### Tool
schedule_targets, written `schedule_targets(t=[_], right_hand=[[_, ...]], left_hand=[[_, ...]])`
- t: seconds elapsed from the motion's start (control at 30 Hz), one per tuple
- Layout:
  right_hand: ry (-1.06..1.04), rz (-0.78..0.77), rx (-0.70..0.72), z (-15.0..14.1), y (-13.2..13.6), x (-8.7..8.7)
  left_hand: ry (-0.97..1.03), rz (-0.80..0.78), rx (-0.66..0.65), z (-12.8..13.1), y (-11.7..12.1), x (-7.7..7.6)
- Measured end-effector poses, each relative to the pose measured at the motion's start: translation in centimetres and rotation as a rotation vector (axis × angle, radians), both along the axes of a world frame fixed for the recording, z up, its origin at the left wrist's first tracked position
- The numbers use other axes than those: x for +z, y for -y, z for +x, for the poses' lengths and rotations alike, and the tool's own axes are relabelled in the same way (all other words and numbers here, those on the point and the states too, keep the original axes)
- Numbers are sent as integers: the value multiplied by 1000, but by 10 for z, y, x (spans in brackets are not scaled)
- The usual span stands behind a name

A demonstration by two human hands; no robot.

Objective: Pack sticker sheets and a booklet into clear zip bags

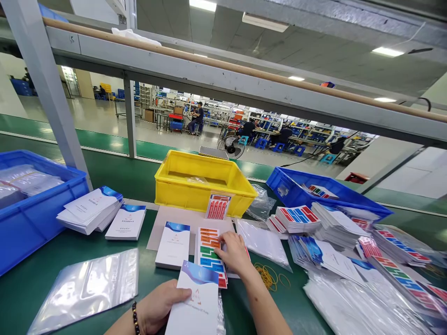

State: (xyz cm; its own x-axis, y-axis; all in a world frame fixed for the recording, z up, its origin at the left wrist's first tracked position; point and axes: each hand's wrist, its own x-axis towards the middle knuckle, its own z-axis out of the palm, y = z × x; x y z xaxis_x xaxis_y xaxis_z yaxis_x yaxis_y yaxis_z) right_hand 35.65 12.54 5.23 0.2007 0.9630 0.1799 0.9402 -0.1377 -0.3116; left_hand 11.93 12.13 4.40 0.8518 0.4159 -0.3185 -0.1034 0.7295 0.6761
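My left hand (157,304) is closed on a white booklet (197,302) with a blue wave along its top, thumb lying over its front. My right hand (233,253) is bent over a sheet of coloured labels (208,251), thumb and fingertips together at its right edge; the palm hides part of what lies beneath. Just left of the sheet lies a stack of booklets (172,246). A red label card (218,207) leans against the yellow bin (206,193). Under the held booklet, the edge of a clear bag shows.
Clear zip bags (87,288) lie front left, beside booklet piles (89,209) and a blue bin (38,214). To the right are white bags (263,242), rubber bands (267,278), label stacks (296,218) and another blue bin (324,186). A metal beam (226,77) crosses above.
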Motion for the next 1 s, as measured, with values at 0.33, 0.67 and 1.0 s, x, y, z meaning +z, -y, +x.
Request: schedule_targets(t=[0.33,0.67,1.0], right_hand=[[-53,-59,30,10,-15,5],[-360,124,76,10,2,4],[-904,137,-25,-4,36,5]], left_hand=[[-41,-31,-5,0,-2,0],[83,-106,-58,-4,0,9],[-27,-183,91,9,2,1]])
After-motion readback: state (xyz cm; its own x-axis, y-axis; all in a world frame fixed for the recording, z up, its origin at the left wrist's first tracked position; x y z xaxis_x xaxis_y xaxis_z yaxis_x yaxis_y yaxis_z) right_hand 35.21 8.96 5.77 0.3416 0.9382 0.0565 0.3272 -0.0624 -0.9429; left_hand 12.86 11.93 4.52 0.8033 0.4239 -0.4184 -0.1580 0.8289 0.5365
